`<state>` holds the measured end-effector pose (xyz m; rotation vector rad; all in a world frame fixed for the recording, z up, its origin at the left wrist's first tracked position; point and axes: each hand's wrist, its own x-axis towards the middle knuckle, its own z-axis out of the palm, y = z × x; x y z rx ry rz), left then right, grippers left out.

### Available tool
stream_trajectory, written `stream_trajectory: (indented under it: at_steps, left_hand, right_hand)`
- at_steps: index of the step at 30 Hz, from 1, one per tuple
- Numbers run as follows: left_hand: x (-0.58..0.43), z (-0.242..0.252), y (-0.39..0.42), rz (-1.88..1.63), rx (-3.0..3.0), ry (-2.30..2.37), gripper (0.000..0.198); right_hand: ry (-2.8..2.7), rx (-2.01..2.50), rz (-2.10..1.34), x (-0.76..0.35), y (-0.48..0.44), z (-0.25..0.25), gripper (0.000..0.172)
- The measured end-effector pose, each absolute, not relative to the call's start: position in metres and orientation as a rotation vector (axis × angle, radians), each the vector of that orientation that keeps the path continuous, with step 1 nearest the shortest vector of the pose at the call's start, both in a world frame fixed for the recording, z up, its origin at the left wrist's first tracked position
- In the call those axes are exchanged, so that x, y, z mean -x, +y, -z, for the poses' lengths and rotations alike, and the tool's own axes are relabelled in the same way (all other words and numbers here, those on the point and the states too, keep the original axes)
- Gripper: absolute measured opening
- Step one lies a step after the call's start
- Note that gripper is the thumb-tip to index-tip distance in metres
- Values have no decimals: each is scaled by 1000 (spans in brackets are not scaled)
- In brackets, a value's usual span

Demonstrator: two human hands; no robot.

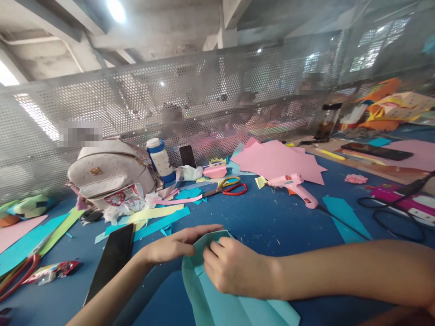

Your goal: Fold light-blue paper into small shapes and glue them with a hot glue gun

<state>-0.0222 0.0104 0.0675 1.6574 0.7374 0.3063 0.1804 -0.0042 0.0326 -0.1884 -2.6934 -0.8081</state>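
Teal paper (pixel 220 308) steadied flat on surface (pixel 272 222) by left hand (pixel 176 244), fingers together; right hand (pixel 233 267) fingers clamped on fold, creasing.

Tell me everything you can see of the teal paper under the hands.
The teal paper is a thin, matte sheet of craft paper, folded into layers with straight creases fanning toward the near edge and an angled peak at its far end. It lies flat on the blue table, running out of the bottom of the picture. The left hand lies flat, fingers stretched, across its far edge; the right hand presses curled fingers on the fold.
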Motion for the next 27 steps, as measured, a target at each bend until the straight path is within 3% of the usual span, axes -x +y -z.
stream_trajectory:
  at_steps: [21, 27]
  left_hand:
    - [26, -60, 8, -304, -1950, 821, 87]
    - [23, -64, 5, -256, -1995, 904, 85]
  right_hand:
    - [-2735, 268, 962, -182, -13, -28, 9]
    - [-2806, 260, 831, -183, -4, -30, 10]
